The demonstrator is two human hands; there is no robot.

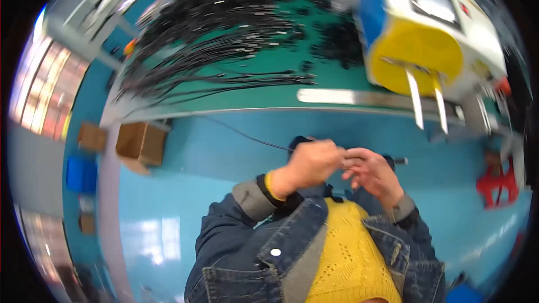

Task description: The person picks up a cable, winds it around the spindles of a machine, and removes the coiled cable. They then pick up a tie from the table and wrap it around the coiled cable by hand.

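My left hand [315,160] is closed in front of my chest, between me and the table edge. A thin dark cable [252,137] runs out of it to the left, towards the table's front edge. Touching its fingertips from the other side is my right hand [375,175], its thumb and forefinger pinched together and its other fingers loosely curled. Whatever sits between those fingertips is too small and blurred to make out. On the green table [224,92] beyond, several long black cables [236,81] lie side by side with their ends pointing right.
A big heap of black cables [224,0] covers the table's far left. Small black parts [339,42] lie beside a yellow-and-white machine [415,50] with two metal bars [414,98] jutting forward. A white strip [328,96] follows the front edge. Floor: cardboard box [137,143], red stool [498,186].
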